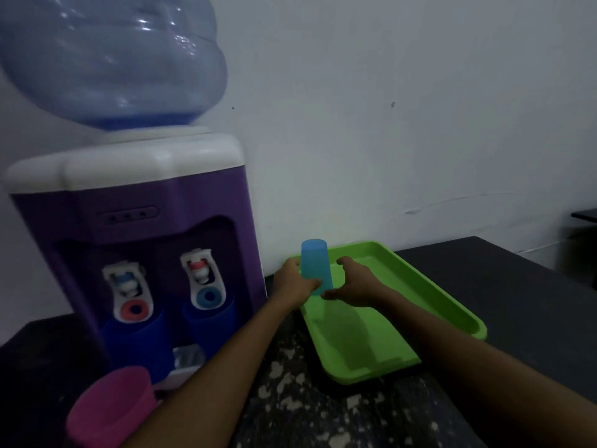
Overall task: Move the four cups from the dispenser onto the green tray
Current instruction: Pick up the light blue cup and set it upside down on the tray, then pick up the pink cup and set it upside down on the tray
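Observation:
A light blue cup point(315, 260) is held upside down over the far left end of the green tray point(452, 305). My left hand point(294, 282) grips its lower part from the left. My right hand point(350, 286) is beside it on the right, fingers curled and spread, close to the cup's rim. Two dark blue cups point(137, 337) point(210, 321) stand under the taps of the purple water dispenser point(139, 202). A pink cup point(113, 405) sits at the dispenser's front, low on the left.
A big blue water bottle point(109, 63) tops the dispenser. The tray lies on a dark speckled counter point(310, 412) against a white wall. A dark surface edge point(584, 215) shows at far right.

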